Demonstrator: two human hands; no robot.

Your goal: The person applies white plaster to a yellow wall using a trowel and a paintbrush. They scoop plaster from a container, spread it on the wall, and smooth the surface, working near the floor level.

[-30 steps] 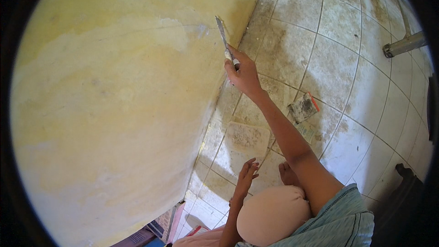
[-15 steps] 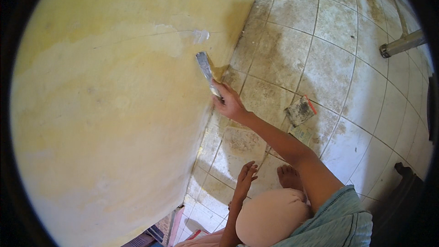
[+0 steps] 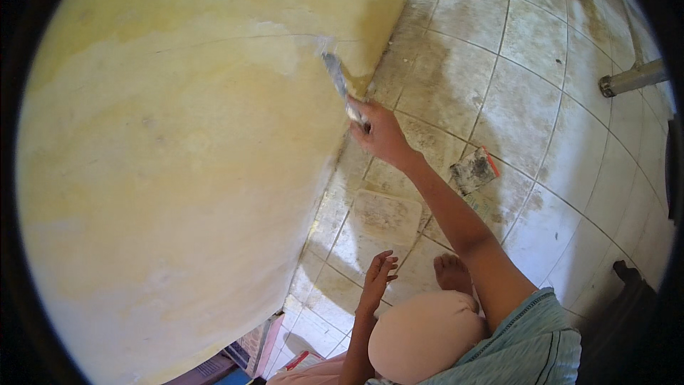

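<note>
My right hand is closed round the handle of a putty knife. The blade's tip meets, or nearly meets, a white filler patch on the yellow wall. That patch lies along a thin crack running across the wall. My left hand hangs low beside my bent knee, fingers loosely apart, with nothing seen in it.
On the tiled floor lies a dirty packet with a red edge, partly over a pale sheet. A flat pale square is near the wall's base. A metal furniture leg stands at the right.
My right hand has moved the putty knife up and slightly right, onto or close to the filler patch. The white patch looks thinner. The left hand has barely moved.
</note>
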